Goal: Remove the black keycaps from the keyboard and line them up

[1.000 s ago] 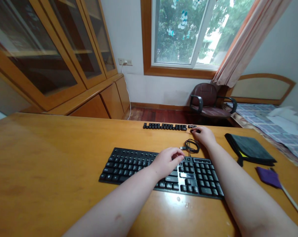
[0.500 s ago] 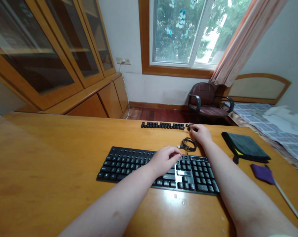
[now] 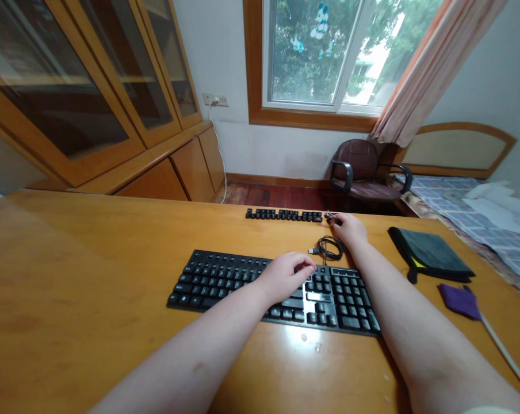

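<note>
The small black plastic keycaps lined up along the far edge of the yellow-brown wooden worktop, at twelve o'clock from the keyboard, look light, stiff and smooth; they would probably slip under a loose touch and are best pinched by two opposite sides. The long black plastic keyboard, lying flat in the middle of the worktop, should be rigid and fairly light, safest lifted by its short ends at three and nine o'clock.

The left hand is over the keyboard's far half, fingers curled with thumb close to them; whether anything sits between the tips I cannot tell. The right hand, between one and two o'clock from the keyboard, has its fingertips drawn together at small dark pieces by the line's three o'clock end; whether it grips one is unclear. The coiled thin black cable lies just beside that forearm.

Compared with one second ago, the right fingertips are nearer the end of the line, while the left hand has stayed over the keyboard.
</note>
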The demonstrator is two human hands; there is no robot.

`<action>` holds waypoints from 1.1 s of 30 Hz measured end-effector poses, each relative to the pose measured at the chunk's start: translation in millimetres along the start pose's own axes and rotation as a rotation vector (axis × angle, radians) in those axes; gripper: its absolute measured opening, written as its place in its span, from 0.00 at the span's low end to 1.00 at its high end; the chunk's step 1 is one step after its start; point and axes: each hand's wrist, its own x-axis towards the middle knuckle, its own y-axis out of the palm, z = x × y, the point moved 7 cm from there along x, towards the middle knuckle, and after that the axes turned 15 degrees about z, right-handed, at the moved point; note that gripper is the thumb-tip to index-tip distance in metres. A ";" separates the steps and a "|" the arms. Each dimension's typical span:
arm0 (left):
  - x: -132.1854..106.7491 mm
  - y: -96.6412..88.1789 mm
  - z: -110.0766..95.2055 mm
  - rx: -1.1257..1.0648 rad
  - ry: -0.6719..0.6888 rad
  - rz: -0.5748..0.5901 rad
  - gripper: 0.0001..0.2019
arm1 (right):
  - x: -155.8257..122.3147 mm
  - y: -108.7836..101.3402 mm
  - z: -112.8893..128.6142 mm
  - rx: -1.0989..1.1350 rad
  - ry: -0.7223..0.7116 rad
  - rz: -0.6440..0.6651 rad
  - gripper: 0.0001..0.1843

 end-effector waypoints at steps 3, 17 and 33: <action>0.0 1.4 -0.3 0.024 0.012 0.017 0.10 | 1.1 1.2 0.8 -0.011 0.008 0.019 0.14; -0.7 2.2 -1.7 0.047 0.016 0.031 0.10 | 2.1 1.3 4.2 -0.023 -0.004 0.033 0.15; -0.9 2.9 -1.8 0.054 0.030 0.034 0.10 | 0.9 0.6 5.0 -0.032 -0.024 0.000 0.14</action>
